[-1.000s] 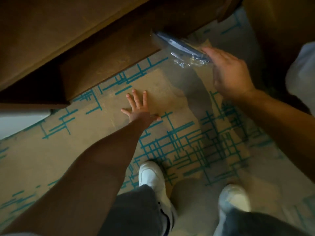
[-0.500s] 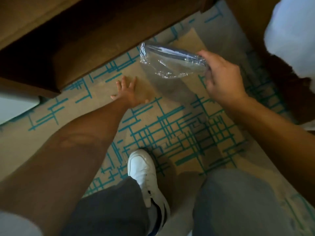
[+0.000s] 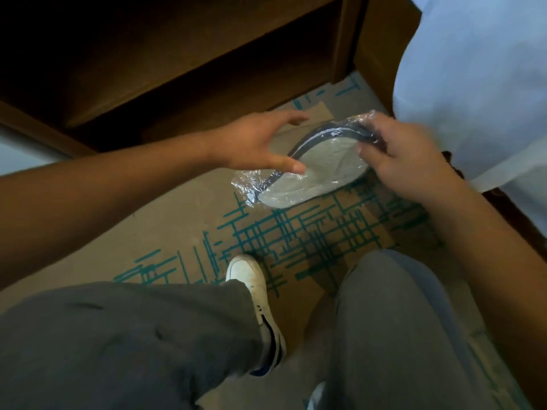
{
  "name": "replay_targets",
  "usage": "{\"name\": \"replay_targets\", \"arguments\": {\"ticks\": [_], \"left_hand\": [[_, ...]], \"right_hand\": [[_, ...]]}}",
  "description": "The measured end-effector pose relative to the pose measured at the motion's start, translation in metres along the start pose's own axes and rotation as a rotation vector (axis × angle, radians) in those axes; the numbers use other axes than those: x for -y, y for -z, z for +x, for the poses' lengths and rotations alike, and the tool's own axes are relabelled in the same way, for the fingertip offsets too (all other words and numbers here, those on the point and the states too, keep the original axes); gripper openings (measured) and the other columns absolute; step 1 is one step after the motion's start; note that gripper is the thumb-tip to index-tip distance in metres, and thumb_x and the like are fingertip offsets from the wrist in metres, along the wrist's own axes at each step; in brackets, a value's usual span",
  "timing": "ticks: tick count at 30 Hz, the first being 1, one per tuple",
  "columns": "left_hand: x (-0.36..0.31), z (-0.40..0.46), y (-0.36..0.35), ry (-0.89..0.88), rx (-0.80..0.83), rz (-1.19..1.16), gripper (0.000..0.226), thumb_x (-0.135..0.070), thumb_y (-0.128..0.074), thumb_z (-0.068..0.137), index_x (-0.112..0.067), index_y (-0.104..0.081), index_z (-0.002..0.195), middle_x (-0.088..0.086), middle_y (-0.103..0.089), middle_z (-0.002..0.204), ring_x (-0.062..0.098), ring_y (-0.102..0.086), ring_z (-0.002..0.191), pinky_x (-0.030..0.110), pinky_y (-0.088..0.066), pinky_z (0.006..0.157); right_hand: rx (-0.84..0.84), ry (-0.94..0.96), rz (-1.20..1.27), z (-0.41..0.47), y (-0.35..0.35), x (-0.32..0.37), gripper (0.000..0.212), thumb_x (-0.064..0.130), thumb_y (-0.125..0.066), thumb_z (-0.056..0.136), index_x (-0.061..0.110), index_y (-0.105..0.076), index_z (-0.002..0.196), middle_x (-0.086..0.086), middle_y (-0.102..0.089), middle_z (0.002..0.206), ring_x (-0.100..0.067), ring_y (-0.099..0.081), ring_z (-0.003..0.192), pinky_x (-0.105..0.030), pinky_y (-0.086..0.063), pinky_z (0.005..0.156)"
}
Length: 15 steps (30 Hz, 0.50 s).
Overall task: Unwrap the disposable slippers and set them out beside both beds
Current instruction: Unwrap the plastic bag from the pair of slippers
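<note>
Plastic wrap [image 3: 251, 184] blurs most of the slipper pack [image 3: 319, 167], so I can make out only a pale sole and a dark rim, and no print or label reads through the film. My right hand [image 3: 405, 161] has its fingers [image 3: 370, 149] clamped on the far end of the pack, hiding that end. My left hand [image 3: 254, 143] is spread, fingers apart, thumb tip touching the near edge. The pack hangs above the patterned carpet [image 3: 177, 232], just left of the white bedding [image 3: 473, 84], which runs out of frame. Dark wooden furniture [image 3: 177, 69] fills the far side, its recess lost in shadow. My white sneaker [image 3: 251, 279] pokes from under grey trousers [image 3: 133, 344].
</note>
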<state>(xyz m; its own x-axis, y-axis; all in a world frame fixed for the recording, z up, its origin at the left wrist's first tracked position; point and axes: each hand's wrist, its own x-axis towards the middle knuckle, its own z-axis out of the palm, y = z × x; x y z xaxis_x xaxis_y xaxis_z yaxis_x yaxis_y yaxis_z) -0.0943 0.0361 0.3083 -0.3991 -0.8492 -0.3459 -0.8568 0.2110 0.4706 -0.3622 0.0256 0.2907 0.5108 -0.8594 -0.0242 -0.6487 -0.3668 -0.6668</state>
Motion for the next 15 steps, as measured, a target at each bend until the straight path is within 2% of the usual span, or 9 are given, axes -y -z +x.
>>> {"name": "replay_targets", "arguments": {"ticks": [3,4,6,8,11,13,15], "left_hand": [[-0.052,0.002,0.004,-0.115,-0.045,-0.045,0.088,-0.058,-0.072,0.080,-0.022,-0.034,0.151,-0.008,-0.052,0.145,0.005,-0.051,0.125,0.015,-0.037,0.103],[-0.069,0.002,0.007,-0.138,-0.071,-0.048,0.081,-0.056,-0.072,0.082,-0.022,-0.039,0.147,-0.009,-0.058,0.136,0.004,-0.056,0.117,0.016,-0.043,0.099],[-0.089,0.003,0.010,-0.157,-0.136,-0.023,0.062,-0.056,-0.069,0.085,-0.020,-0.053,0.133,-0.006,-0.067,0.119,0.009,-0.064,0.103,0.032,-0.053,0.091],[-0.106,0.001,0.014,-0.147,-0.163,0.035,0.050,-0.057,-0.067,0.087,-0.017,-0.060,0.116,0.001,-0.068,0.102,0.017,-0.065,0.090,0.043,-0.053,0.080],[-0.130,-0.003,0.022,-0.143,-0.165,0.055,0.043,-0.052,-0.068,0.088,-0.016,-0.061,0.111,0.001,-0.068,0.095,0.017,-0.064,0.086,0.040,-0.052,0.077],[-0.145,-0.004,0.030,-0.158,-0.177,0.058,0.036,-0.049,-0.068,0.089,-0.019,-0.059,0.108,-0.005,-0.066,0.093,0.008,-0.063,0.083,0.028,-0.051,0.072],[-0.155,-0.003,0.036,-0.170,-0.209,0.022,0.028,-0.047,-0.067,0.090,-0.026,-0.056,0.105,-0.012,-0.063,0.091,0.002,-0.060,0.082,0.019,-0.047,0.069]], "right_hand": [[-0.108,0.008,0.097,-0.027,0.029,0.010,0.033,0.024,-0.057,0.095,0.021,-0.059,0.128,0.001,-0.069,0.110,-0.016,-0.064,0.096,-0.034,-0.050,0.086],[-0.145,0.000,0.113,-0.038,0.040,0.014,0.034,0.023,-0.058,0.095,0.022,-0.060,0.129,0.004,-0.069,0.110,-0.012,-0.064,0.096,-0.028,-0.050,0.086],[-0.195,-0.051,0.185,-0.049,0.048,0.016,0.035,0.021,-0.060,0.095,0.024,-0.061,0.130,0.013,-0.067,0.108,0.002,-0.062,0.092,-0.009,-0.045,0.080],[-0.237,-0.102,0.297,-0.058,0.055,0.017,0.032,0.018,-0.062,0.093,0.028,-0.063,0.124,0.016,-0.068,0.105,0.013,-0.061,0.089,-0.001,-0.043,0.074],[-0.294,-0.118,0.409,-0.072,0.066,0.023,0.028,0.018,-0.064,0.092,0.037,-0.063,0.112,0.022,-0.067,0.093,0.015,-0.061,0.083,-0.007,-0.046,0.073],[-0.384,-0.129,0.528,-0.080,0.073,0.025,0.024,0.020,-0.065,0.090,0.036,-0.064,0.107,0.018,-0.070,0.094,0.006,-0.066,0.088,-0.021,-0.053,0.079],[-0.445,-0.149,0.665,-0.085,0.076,0.026,0.026,0.023,-0.066,0.090,0.029,-0.064,0.115,0.010,-0.072,0.104,-0.007,-0.069,0.097,-0.034,-0.057,0.086]]}}
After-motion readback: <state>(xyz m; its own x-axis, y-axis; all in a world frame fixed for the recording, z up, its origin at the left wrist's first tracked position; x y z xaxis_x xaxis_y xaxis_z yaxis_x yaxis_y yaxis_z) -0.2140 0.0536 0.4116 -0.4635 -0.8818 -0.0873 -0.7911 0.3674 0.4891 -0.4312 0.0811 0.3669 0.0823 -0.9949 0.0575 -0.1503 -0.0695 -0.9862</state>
